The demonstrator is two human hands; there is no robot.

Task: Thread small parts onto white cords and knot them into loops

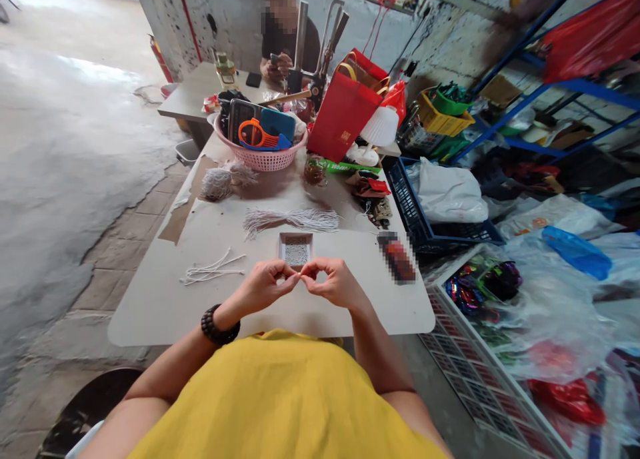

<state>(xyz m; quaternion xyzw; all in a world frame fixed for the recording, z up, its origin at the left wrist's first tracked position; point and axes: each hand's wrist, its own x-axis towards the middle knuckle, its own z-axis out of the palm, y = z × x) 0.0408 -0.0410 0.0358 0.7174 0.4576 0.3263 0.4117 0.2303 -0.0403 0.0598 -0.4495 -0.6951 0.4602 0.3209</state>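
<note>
Though near, white box (pixel 296 236) beyond right grip (pixel 341 284).

Stained grey wall (pixel 235 19), blue shelving (pixel 600 94) at right, pale floor (pixel 75 132) in bright light at left.

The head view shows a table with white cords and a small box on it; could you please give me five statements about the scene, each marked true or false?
1. The fingertips of the left hand and the right hand meet or nearly meet by the small box. True.
2. The dark bracelet is on the right wrist. False: it is on the left wrist.
3. The pink basket stands to the left of the red bag. True.
4. The long bundle of white cords lies nearer the wearer than the small box. False: it lies beyond it.
5. The wearer's top is blue. False: it is yellow.
</note>
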